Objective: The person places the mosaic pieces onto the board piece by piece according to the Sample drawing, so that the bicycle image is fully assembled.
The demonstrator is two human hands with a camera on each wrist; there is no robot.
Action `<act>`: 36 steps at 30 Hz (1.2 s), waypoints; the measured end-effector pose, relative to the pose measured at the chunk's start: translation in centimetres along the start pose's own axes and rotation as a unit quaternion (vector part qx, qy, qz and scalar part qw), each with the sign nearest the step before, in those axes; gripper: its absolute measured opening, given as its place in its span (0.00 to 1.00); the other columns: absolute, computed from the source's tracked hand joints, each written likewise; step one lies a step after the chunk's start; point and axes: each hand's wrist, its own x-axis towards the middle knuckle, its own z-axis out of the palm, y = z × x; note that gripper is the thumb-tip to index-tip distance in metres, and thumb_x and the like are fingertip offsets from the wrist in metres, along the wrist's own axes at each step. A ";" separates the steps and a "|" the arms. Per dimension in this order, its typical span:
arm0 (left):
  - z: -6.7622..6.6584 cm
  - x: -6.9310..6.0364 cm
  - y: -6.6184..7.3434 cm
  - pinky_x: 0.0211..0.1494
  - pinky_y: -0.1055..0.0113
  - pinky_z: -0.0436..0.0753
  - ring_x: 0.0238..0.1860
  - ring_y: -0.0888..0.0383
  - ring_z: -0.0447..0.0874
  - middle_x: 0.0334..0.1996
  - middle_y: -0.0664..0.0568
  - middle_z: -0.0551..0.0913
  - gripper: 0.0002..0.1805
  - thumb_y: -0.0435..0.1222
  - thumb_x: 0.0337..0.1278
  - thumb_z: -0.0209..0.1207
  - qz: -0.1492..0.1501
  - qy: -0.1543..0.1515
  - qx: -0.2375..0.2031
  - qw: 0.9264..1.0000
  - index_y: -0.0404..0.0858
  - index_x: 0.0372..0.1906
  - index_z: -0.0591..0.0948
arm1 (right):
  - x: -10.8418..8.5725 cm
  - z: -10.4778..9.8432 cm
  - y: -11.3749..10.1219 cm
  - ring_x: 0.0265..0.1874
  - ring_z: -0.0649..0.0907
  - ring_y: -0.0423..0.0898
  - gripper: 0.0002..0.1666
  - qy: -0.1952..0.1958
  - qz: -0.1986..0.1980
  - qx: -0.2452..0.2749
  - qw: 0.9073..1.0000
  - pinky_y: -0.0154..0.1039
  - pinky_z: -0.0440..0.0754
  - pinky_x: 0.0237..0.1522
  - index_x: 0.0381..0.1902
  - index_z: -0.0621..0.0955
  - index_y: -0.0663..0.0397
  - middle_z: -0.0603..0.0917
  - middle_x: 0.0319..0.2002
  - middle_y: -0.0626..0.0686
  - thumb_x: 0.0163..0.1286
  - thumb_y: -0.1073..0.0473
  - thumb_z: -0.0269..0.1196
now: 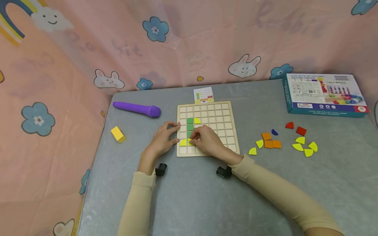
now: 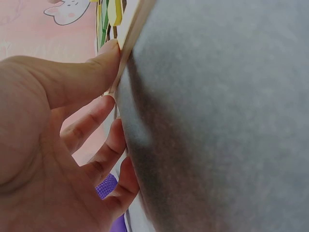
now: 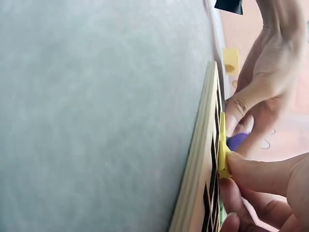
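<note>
A wooden grid board (image 1: 220, 131) lies on the table, with green square tiles (image 1: 190, 121) in one column and yellow tiles, among them one yellow tile (image 1: 197, 120) beside the top green one. My right hand (image 1: 206, 141) is over the board's lower left part. Its thumb and fingers pinch a yellow tile (image 3: 223, 162) at the grid surface, partly hidden by the fingertips. My left hand (image 1: 161, 139) rests at the board's left edge, thumb and index fingertips touching the rim, other fingers loosely bent. Behind the board lies a small pattern card (image 1: 203, 95).
Loose orange tiles (image 1: 268, 144), red pieces (image 1: 301, 130), yellow pieces (image 1: 308, 152) and a blue half-round (image 1: 275, 132) lie right of the board. Farther back is a game box (image 1: 325, 95). To the left are a purple microphone-shaped object (image 1: 137, 108) and a yellow block (image 1: 118, 134).
</note>
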 end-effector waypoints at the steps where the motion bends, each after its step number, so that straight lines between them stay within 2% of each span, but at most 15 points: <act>1: 0.0 0.0 0.0 0.78 0.38 0.59 0.76 0.39 0.62 0.78 0.45 0.64 0.38 0.36 0.73 0.65 0.000 0.000 0.001 1.000 0.45 0.82 0.65 | 0.0 0.1 0.0 0.36 0.81 0.46 0.02 0.001 -0.001 -0.005 1.000 0.40 0.77 0.41 0.34 0.90 0.55 0.88 0.32 0.51 0.68 0.63 0.74; 5: -0.1 0.1 0.0 0.78 0.37 0.59 0.76 0.39 0.62 0.78 0.44 0.64 0.37 0.36 0.73 0.64 0.002 0.000 0.006 1.000 0.45 0.82 0.65 | 0.2 0.3 -0.1 0.39 0.79 0.48 0.04 0.006 0.000 -0.020 1.000 0.42 0.77 0.41 0.32 0.89 0.53 0.88 0.33 0.51 0.66 0.63 0.76; 13: 0.0 0.2 -0.3 0.77 0.37 0.61 0.74 0.38 0.63 0.77 0.44 0.65 0.37 0.36 0.73 0.65 0.008 0.002 0.010 1.000 0.44 0.82 0.66 | 0.4 0.5 -0.1 0.38 0.76 0.48 0.08 0.008 0.012 -0.032 0.999 0.40 0.73 0.39 0.30 0.85 0.50 0.82 0.32 0.50 0.67 0.61 0.76; 18: 0.2 0.2 -0.2 0.78 0.38 0.60 0.75 0.39 0.63 0.77 0.45 0.65 0.37 0.36 0.72 0.65 0.004 0.002 0.006 1.000 0.45 0.82 0.66 | -0.4 -0.1 0.1 0.37 0.77 0.47 0.09 0.015 0.021 -0.028 0.999 0.42 0.75 0.38 0.28 0.86 0.49 0.82 0.30 0.49 0.67 0.59 0.76; 19: 0.1 0.1 -0.2 0.78 0.38 0.59 0.75 0.39 0.63 0.77 0.45 0.65 0.37 0.36 0.72 0.65 0.002 0.002 0.005 1.000 0.45 0.82 0.66 | -0.6 -0.4 0.2 0.36 0.77 0.47 0.09 0.020 0.023 -0.029 0.999 0.43 0.77 0.43 0.28 0.86 0.49 0.83 0.29 0.49 0.67 0.58 0.76; 22: 0.2 0.1 -0.1 0.78 0.38 0.60 0.75 0.40 0.63 0.77 0.45 0.64 0.38 0.36 0.72 0.65 -0.002 0.000 0.005 1.000 0.46 0.82 0.66 | -1.4 -1.6 0.8 0.37 0.78 0.48 0.08 0.040 0.033 -0.029 0.998 0.46 0.78 0.44 0.28 0.87 0.50 0.83 0.29 0.49 0.68 0.59 0.75; 25: 0.2 0.1 0.0 0.78 0.38 0.60 0.76 0.40 0.62 0.78 0.45 0.64 0.38 0.36 0.72 0.65 -0.006 -0.001 0.008 1.000 0.46 0.82 0.66 | -2.1 -3.0 1.9 0.37 0.78 0.49 0.06 0.059 0.028 -0.026 0.998 0.44 0.77 0.43 0.30 0.88 0.52 0.84 0.29 0.50 0.68 0.61 0.74; 26: 0.2 0.1 0.0 0.78 0.38 0.60 0.76 0.41 0.62 0.78 0.45 0.64 0.38 0.36 0.73 0.65 -0.006 -0.001 0.009 1.000 0.46 0.82 0.66 | -2.4 -3.5 2.4 0.37 0.77 0.49 0.06 0.061 0.027 -0.021 0.998 0.43 0.74 0.39 0.30 0.88 0.52 0.84 0.30 0.51 0.68 0.62 0.73; 27: 0.2 0.1 0.0 0.78 0.38 0.60 0.76 0.41 0.62 0.78 0.46 0.64 0.38 0.36 0.73 0.65 -0.007 -0.001 0.009 1.000 0.46 0.82 0.66 | -2.7 -4.0 2.8 0.36 0.78 0.49 0.05 0.061 0.026 -0.015 0.998 0.42 0.74 0.39 0.31 0.88 0.53 0.84 0.30 0.52 0.69 0.63 0.72; 32: 0.2 0.1 0.0 0.77 0.39 0.61 0.75 0.41 0.62 0.78 0.46 0.64 0.38 0.36 0.73 0.65 -0.008 0.000 0.009 1.000 0.46 0.82 0.66 | -4.7 -7.0 5.4 0.32 0.78 0.48 0.01 0.033 0.044 0.006 0.998 0.39 0.75 0.37 0.39 0.87 0.58 0.84 0.33 0.55 0.73 0.66 0.68; 36: 0.1 0.1 0.0 0.77 0.39 0.61 0.75 0.41 0.62 0.78 0.46 0.64 0.37 0.36 0.73 0.64 -0.008 0.000 0.010 1.000 0.46 0.83 0.65 | -6.6 -9.3 7.3 0.33 0.77 0.49 0.02 0.016 0.058 -0.029 0.998 0.40 0.74 0.38 0.42 0.87 0.60 0.86 0.36 0.56 0.73 0.67 0.68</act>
